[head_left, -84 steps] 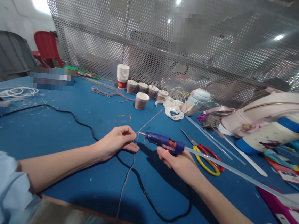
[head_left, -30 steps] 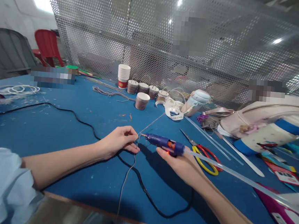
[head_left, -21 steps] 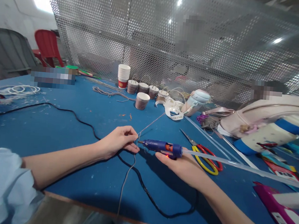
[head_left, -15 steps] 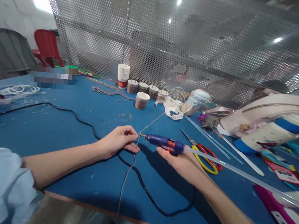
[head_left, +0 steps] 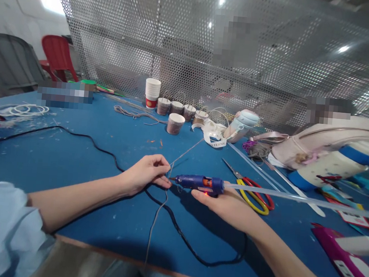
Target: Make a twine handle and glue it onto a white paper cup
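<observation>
Between its fingertips my left hand (head_left: 151, 172) pinches a thin grey cord (head_left: 155, 222), which runs up toward the cups and down over the table's front edge. My right hand (head_left: 224, 204) is wrapped round a blue hot glue gun (head_left: 196, 182) with a small red light lit. A long clear glue stick (head_left: 283, 194) sticks out of its back end. The gun's nozzle points left and lies close to the cord at my left fingertips; whether it touches I cannot tell. Under both hands passes a black cable (head_left: 182, 237).
Red-and-yellow scissors (head_left: 253, 196) lie right of the gun. Farther back are a cord-wrapped cup (head_left: 175, 124), more wrapped cups, a paper cup stack (head_left: 152, 93) and white paper strips (head_left: 215, 137). Bottles, a pale bag (head_left: 332, 143) and a purple power strip (head_left: 345, 256) are at right.
My right hand has lowered the glue gun's nozzle slightly along the cord, and the glue stick's far end has swung up. My left hand has stayed nearly still.
</observation>
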Demonstrator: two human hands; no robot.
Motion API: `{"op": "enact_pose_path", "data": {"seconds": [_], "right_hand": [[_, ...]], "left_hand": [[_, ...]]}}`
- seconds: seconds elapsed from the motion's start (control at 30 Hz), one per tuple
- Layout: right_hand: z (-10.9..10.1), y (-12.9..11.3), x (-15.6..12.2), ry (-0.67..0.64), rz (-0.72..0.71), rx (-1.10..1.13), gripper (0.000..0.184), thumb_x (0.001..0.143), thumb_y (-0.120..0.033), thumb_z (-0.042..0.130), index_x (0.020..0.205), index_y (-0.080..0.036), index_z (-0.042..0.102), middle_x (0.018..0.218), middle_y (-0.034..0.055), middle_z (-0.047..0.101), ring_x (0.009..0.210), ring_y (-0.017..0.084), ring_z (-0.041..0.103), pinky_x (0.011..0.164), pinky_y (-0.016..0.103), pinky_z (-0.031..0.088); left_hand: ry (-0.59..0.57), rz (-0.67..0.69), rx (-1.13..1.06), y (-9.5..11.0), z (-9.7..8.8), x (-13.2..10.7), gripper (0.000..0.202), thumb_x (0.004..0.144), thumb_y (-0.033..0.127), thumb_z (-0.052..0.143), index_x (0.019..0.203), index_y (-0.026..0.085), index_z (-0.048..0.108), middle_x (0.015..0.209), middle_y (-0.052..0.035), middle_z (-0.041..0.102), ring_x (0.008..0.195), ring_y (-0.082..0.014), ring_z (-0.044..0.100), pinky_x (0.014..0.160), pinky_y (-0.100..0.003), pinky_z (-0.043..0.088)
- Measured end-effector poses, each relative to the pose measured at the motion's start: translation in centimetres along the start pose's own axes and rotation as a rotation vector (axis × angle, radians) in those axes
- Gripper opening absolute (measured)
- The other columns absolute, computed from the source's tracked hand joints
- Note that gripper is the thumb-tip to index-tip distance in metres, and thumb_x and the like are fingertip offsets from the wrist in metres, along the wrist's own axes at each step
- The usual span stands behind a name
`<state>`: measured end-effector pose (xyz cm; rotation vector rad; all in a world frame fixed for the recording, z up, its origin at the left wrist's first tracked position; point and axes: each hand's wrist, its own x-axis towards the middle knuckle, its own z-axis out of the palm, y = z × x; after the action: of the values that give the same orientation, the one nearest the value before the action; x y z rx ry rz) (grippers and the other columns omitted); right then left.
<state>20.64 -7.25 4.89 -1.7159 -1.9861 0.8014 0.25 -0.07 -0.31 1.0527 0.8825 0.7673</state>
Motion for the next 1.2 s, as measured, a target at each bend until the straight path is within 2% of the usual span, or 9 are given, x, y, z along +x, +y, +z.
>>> {"op": "enact_pose_path", "data": {"seconds": [0.07,0.2,0.4,0.57,0.63,0.77,0.97,1.1,1.2], "right_hand": [[-0.1,-0.1,0.0,0.017,-0.006,0.000,0.029,0.080,-0.046,0.056,0.085,-0.023,0.073,0.064,-0.0019,0.061,0.057,0.014,0.047,0.051,0.024,0.037],[0.1,-0.3,0.1,0.114,0.036,-0.036,0.032,0.079,-0.046,0.057,0.067,-0.019,0.069,0.052,-0.0019,0.048,0.049,0.012,0.036,0.045,0.025,0.029],[0.1,0.2,0.0,0.005,0.018,-0.006,0.030,0.079,-0.047,0.058,0.074,-0.021,0.070,0.057,-0.0018,0.050,0.053,0.012,0.038,0.045,0.023,0.031],[0.1,-0.4,0.0,0.118,0.015,-0.008,0.030,0.077,-0.045,0.059,0.064,-0.019,0.065,0.053,-0.0021,0.047,0.049,0.011,0.035,0.045,0.024,0.031],[0.1,-0.7,0.0,0.123,0.011,0.004,0.028,0.077,-0.044,0.060,0.066,-0.018,0.066,0.053,-0.0022,0.048,0.049,0.011,0.037,0.046,0.024,0.032],[0.2,-0.9,-0.1,0.048,0.031,0.026,0.026,0.077,-0.042,0.060,0.070,-0.018,0.067,0.052,-0.0032,0.047,0.049,0.011,0.036,0.044,0.023,0.031],[0.3,-0.6,0.1,0.146,-0.016,-0.032,0.026,0.077,-0.042,0.061,0.070,-0.017,0.065,0.057,-0.0023,0.054,0.052,0.011,0.039,0.048,0.023,0.034],[0.2,-0.5,-0.1,0.027,0.021,-0.007,0.028,0.078,-0.044,0.059,0.082,-0.019,0.072,0.058,-0.0024,0.055,0.052,0.012,0.042,0.047,0.024,0.034],[0.0,-0.6,-0.2,0.042,0.045,-0.008,0.030,0.078,-0.047,0.058,0.080,-0.021,0.073,0.058,-0.0020,0.055,0.052,0.013,0.043,0.046,0.024,0.034]], "left_hand": [[-0.002,-0.002,0.000,0.0,0.0,0.0,0.011,0.084,0.010,0.057,0.076,0.014,0.050,0.058,-0.0015,0.064,0.059,-0.0147,0.070,0.062,-0.025,0.059],[-0.004,-0.007,0.009,-0.1,0.0,0.0,0.010,0.085,0.011,0.056,0.076,0.014,0.051,0.058,-0.0023,0.065,0.061,-0.0153,0.071,0.063,-0.024,0.059],[0.000,0.008,0.002,-0.1,-0.1,0.1,0.012,0.084,0.010,0.056,0.075,0.014,0.050,0.058,-0.0004,0.063,0.059,-0.0140,0.070,0.062,-0.025,0.059],[-0.008,0.005,0.017,-0.2,-0.1,0.2,0.011,0.085,0.013,0.056,0.076,0.014,0.050,0.058,-0.0030,0.065,0.061,-0.0153,0.071,0.062,-0.024,0.059],[-0.008,0.007,0.019,-0.2,-0.1,0.1,0.011,0.085,0.013,0.057,0.076,0.014,0.051,0.058,-0.0031,0.065,0.061,-0.0150,0.070,0.062,-0.024,0.059],[-0.002,0.019,0.012,-0.1,0.0,0.1,0.011,0.083,0.011,0.058,0.075,0.013,0.051,0.059,-0.0011,0.064,0.058,-0.0130,0.069,0.062,-0.025,0.059],[-0.009,0.006,0.023,-0.1,0.0,0.2,0.011,0.083,0.014,0.060,0.076,0.014,0.051,0.058,-0.0031,0.065,0.060,-0.0151,0.070,0.062,-0.025,0.059],[-0.002,0.028,0.005,-0.2,0.0,0.2,0.013,0.080,0.016,0.064,0.075,0.014,0.052,0.058,-0.0001,0.063,0.057,-0.0139,0.069,0.061,-0.026,0.059],[-0.004,0.025,0.007,-0.2,-0.1,0.1,0.013,0.080,0.017,0.064,0.075,0.014,0.052,0.058,-0.0010,0.063,0.059,-0.0152,0.069,0.061,-0.026,0.059]]}}
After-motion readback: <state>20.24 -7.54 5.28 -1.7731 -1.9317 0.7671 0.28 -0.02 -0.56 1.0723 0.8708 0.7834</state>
